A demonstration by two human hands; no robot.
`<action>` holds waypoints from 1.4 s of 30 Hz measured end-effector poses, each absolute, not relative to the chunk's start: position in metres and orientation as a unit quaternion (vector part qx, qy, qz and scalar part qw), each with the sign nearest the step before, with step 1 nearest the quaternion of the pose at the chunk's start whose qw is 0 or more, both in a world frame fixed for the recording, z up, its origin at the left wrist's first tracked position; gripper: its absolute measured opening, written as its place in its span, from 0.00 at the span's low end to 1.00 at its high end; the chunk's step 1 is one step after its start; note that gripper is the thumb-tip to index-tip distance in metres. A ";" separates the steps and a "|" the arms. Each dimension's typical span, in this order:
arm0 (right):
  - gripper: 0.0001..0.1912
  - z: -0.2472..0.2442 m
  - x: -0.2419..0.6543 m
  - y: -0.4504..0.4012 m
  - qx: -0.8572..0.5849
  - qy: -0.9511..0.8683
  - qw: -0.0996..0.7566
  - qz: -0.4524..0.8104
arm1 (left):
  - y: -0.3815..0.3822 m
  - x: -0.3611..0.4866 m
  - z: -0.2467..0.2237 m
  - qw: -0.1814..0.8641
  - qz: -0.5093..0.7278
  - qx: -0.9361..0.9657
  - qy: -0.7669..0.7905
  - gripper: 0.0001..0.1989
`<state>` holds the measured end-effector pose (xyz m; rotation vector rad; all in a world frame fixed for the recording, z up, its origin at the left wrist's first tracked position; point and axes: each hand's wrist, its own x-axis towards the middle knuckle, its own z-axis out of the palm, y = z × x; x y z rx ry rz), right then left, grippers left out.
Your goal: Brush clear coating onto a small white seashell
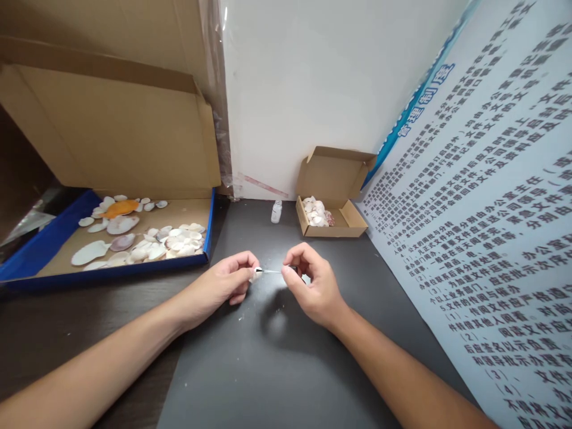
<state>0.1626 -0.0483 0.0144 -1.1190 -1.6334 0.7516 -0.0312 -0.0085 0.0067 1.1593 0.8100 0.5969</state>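
My left hand (233,276) is closed in a pinch on a small white shell (256,275), most of it hidden by the fingertips. My right hand (311,280) grips a thin brush (270,271) by its dark end. The brush has a pale, see-through stem and a black tip, which points left and meets the shell, or comes very near it. Both hands are above the dark grey mat, with a shadow beneath the right one. Past them stands a small white bottle (276,211), upright.
To the left lies an open blue-edged cardboard box (208,238) with many loose shells and an orange piece (120,208). A smaller open carton (333,231) at the back holds white shells. A printed board (482,196) leans along the right side. White crumbs dot the mat (232,369).
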 end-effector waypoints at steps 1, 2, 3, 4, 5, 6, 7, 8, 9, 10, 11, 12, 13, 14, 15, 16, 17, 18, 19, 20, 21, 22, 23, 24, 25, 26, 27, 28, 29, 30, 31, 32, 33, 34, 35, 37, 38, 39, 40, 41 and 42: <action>0.03 0.015 0.162 -0.048 -0.461 -0.675 0.487 0.307 | -0.009 -0.031 0.007 0.718 0.269 0.527 0.367 0.09; 0.03 0.015 0.162 -0.049 -0.463 -0.678 0.485 0.302 | -0.009 -0.031 0.007 0.716 0.269 0.529 0.367 0.10; 0.03 0.015 0.162 -0.049 -0.466 -0.679 0.485 0.296 | -0.009 -0.031 0.007 0.715 0.268 0.530 0.368 0.10; 0.03 0.015 0.163 -0.049 -0.466 -0.677 0.488 0.293 | -0.009 -0.032 0.006 0.716 0.268 0.530 0.368 0.10; 0.03 0.015 0.163 -0.049 -0.463 -0.675 0.493 0.294 | -0.009 -0.032 0.006 0.717 0.269 0.528 0.367 0.10; 0.03 0.015 0.163 -0.049 -0.459 -0.672 0.498 0.299 | -0.010 -0.032 0.006 0.720 0.271 0.525 0.365 0.10; 0.03 0.015 0.163 -0.049 -0.456 -0.671 0.501 0.303 | -0.010 -0.032 0.005 0.723 0.272 0.521 0.363 0.10; 0.04 0.015 0.163 -0.049 -0.457 -0.670 0.500 0.304 | -0.009 -0.031 0.005 0.726 0.274 0.517 0.361 0.10; 0.04 0.016 0.163 -0.049 -0.463 -0.670 0.498 0.300 | -0.009 -0.031 0.005 0.728 0.275 0.515 0.361 0.11; 0.04 0.016 0.163 -0.048 -0.470 -0.668 0.496 0.295 | -0.009 -0.031 0.005 0.729 0.275 0.512 0.361 0.11; 0.04 0.016 0.163 -0.048 -0.475 -0.665 0.496 0.293 | -0.009 -0.031 0.005 0.729 0.277 0.511 0.362 0.11; 0.04 0.016 0.163 -0.048 -0.476 -0.662 0.499 0.293 | -0.009 -0.031 0.005 0.730 0.278 0.509 0.363 0.11; 0.04 0.016 0.163 -0.048 -0.473 -0.659 0.503 0.298 | -0.009 -0.030 0.006 0.730 0.280 0.506 0.365 0.11; 0.04 0.016 0.163 -0.048 -0.467 -0.658 0.505 0.305 | -0.009 -0.030 0.007 0.730 0.281 0.504 0.367 0.11; 0.04 0.016 0.164 -0.048 -0.462 -0.660 0.503 0.312 | -0.010 -0.030 0.007 0.731 0.281 0.502 0.368 0.11; 0.05 0.016 0.164 -0.048 -0.461 -0.663 0.499 0.315 | -0.010 -0.030 0.008 0.731 0.281 0.500 0.369 0.11; 0.05 0.015 0.164 -0.047 -0.463 -0.664 0.496 0.314 | -0.010 -0.029 0.009 0.731 0.280 0.499 0.371 0.11; 0.05 0.015 0.164 -0.047 -0.467 -0.664 0.493 0.312 | -0.011 -0.029 0.010 0.731 0.279 0.498 0.373 0.11; 0.05 0.015 0.164 -0.047 -0.469 -0.662 0.495 0.311 | -0.011 -0.029 0.011 0.730 0.280 0.498 0.376 0.11; 0.05 0.015 0.164 -0.047 -0.466 -0.658 0.501 0.315 | -0.011 -0.028 0.012 0.728 0.281 0.497 0.378 0.11; 0.05 0.015 0.164 -0.046 -0.460 -0.654 0.507 0.324 | -0.012 -0.028 0.012 0.727 0.282 0.496 0.382 0.11; 0.05 0.014 0.164 -0.046 -0.453 -0.651 0.510 0.335 | -0.012 -0.027 0.013 0.725 0.283 0.496 0.385 0.11; 0.05 0.014 0.164 -0.046 -0.450 -0.649 0.509 0.343 | -0.012 -0.027 0.014 0.724 0.283 0.495 0.387 0.11; 0.06 0.013 0.164 -0.046 -0.455 -0.647 0.505 0.344 | -0.012 -0.027 0.014 0.723 0.284 0.495 0.389 0.11; 0.06 0.012 0.164 -0.045 -0.466 -0.644 0.502 0.341 | -0.012 -0.027 0.014 0.722 0.284 0.495 0.391 0.11; 0.06 0.012 0.164 -0.045 -0.475 -0.640 0.501 0.337 | -0.012 -0.027 0.014 0.723 0.284 0.494 0.392 0.11; 0.06 0.012 0.164 -0.045 -0.478 -0.634 0.504 0.340 | -0.011 -0.027 0.013 0.724 0.284 0.493 0.391 0.11; 0.06 0.012 0.164 -0.045 -0.472 -0.629 0.509 0.350 | -0.011 -0.027 0.013 0.727 0.283 0.491 0.387 0.11; 0.06 0.012 0.165 -0.044 -0.460 -0.626 0.512 0.365 | -0.011 -0.027 0.012 0.730 0.283 0.490 0.382 0.11; 0.07 0.012 0.165 -0.044 -0.450 -0.626 0.513 0.377 | -0.010 -0.027 0.011 0.732 0.283 0.490 0.379 0.11; 0.07 0.012 0.165 -0.044 -0.449 -0.628 0.510 0.379 | -0.010 -0.027 0.011 0.733 0.284 0.489 0.378 0.11; 0.07 0.012 0.165 -0.044 -0.455 -0.631 0.506 0.372 | -0.010 -0.027 0.011 0.733 0.285 0.488 0.378 0.11; 0.07 0.012 0.165 -0.044 -0.466 -0.633 0.502 0.361 | -0.011 -0.027 0.011 0.732 0.286 0.488 0.380 0.11; 0.06 0.012 0.165 -0.043 -0.473 -0.632 0.501 0.354 | -0.011 -0.027 0.011 0.732 0.284 0.488 0.381 0.11; 0.06 0.012 0.165 -0.043 -0.472 -0.629 0.504 0.357 | -0.012 -0.027 0.012 0.732 0.281 0.489 0.383 0.11; 0.07 0.012 0.165 -0.043 -0.457 -0.624 0.508 0.378 | -0.012 -0.027 0.012 0.732 0.274 0.493 0.383 0.11; 0.07 0.012 0.165 -0.043 -0.454 -0.624 0.507 0.382 | -0.012 -0.027 0.012 0.731 0.271 0.495 0.383 0.11; 0.08 0.012 0.165 -0.043 -0.460 -0.627 0.504 0.376 | -0.012 -0.028 0.012 0.730 0.271 0.496 0.385 0.11; 0.08 0.012 0.165 -0.043 -0.469 -0.629 0.502 0.364 | -0.012 -0.028 0.012 0.728 0.270 0.498 0.387 0.11; 0.07 0.012 0.165 -0.043 -0.476 -0.629 0.502 0.356 | -0.012 -0.028 0.012 0.725 0.270 0.500 0.389 0.11; 0.07 0.013 0.165 -0.043 -0.475 -0.625 0.505 0.358 | -0.011 -0.028 0.012 0.724 0.268 0.502 0.391 0.11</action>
